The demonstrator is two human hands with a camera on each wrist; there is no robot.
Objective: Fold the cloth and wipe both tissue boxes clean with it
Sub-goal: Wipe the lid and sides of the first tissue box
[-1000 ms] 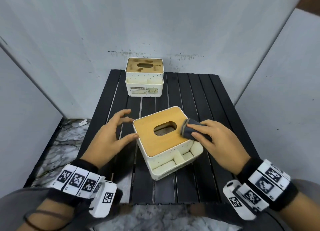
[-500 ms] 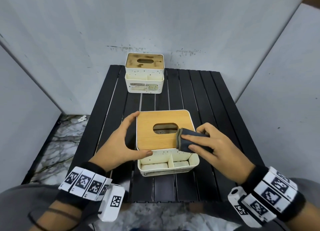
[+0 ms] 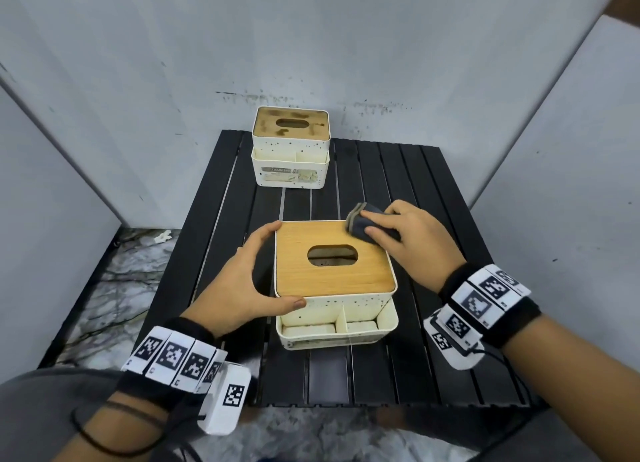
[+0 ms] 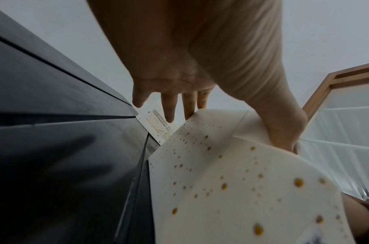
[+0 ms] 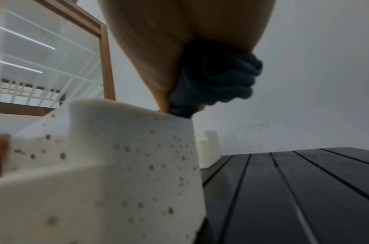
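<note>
Head view is showing the black counter (image 3: 433, 191) carrying the near tissue box (image 3: 332, 281), now squared up. Beyond it, the far tissue box (image 3: 291, 149) is still showing a stained lid. Left hand (image 3: 242, 285), fingers spread, is bracing the near box's left side. Right hand (image 3: 412, 243), fingers curled, is gripping the folded cloth (image 3: 363, 226), which has slid to that box's far right corner, so I reckon its lid is nearly done.
</note>
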